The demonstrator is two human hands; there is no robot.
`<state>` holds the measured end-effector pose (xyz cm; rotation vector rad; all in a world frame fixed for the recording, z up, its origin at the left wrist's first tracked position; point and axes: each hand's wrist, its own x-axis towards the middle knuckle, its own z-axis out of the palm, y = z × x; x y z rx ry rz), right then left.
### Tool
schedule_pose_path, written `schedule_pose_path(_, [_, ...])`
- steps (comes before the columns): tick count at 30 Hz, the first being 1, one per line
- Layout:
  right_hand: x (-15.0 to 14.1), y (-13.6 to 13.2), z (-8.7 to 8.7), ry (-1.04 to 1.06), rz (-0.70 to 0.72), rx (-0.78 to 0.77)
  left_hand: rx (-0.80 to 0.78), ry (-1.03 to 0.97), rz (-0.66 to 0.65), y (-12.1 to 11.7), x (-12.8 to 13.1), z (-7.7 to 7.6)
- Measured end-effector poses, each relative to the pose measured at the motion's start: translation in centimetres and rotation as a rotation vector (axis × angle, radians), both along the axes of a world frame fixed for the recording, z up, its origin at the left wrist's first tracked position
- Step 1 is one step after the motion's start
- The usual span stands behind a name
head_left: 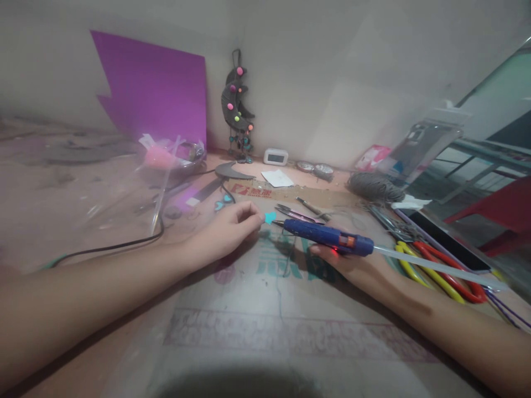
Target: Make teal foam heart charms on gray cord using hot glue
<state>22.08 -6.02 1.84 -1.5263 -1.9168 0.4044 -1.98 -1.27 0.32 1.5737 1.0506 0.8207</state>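
Between the thumb and finger of my left hand [239, 225] is a small turquoise cutout [270, 217], its exact shape too small to make out. My right hand [338, 255] is wrapped round a blue hot glue gun [319, 232], with a clear glue stick [431, 263] sticking out of its rear and a red light glowing on it. The gun's nozzle points left and is at or very near the cutout; I cannot tell if they touch. A few more turquoise pieces [219, 205] lie beyond my left hand.
Snips [296, 213] lie behind the gun. Red-handled [448, 271] and yellow-handled tools, a phone [446, 237] and grey yarn [375, 187] sit at right. A moon ornament [232, 105], purple sheet [161, 94] and white clock [275, 157] stand along the wall. A black cord [112, 245] runs at left.
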Motion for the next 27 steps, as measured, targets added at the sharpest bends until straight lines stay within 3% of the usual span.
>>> schedule_pose_path(6, [-0.2, -0.4, 0.4, -0.013, -0.06, 0.016, 0.033, 0.01, -0.011, 0.0, -0.1, 0.2])
schedule_pose_path(12, [-0.5, -0.4, 0.7, 0.065, -0.01, -0.034, 0.029, 0.004, -0.016, 0.0, 0.0, 0.3])
schedule_pose_path(19, [-0.4, -0.3, 0.7, -0.025, -0.094, -0.007, 0.069, 0.015, -0.007, 0.0, 0.0, 0.4])
schedule_pose_path(27, [-0.7, -0.4, 1.0, 0.08, -0.024, -0.036, 0.072, 0.034, -0.011, 0.1, -0.1, 0.2])
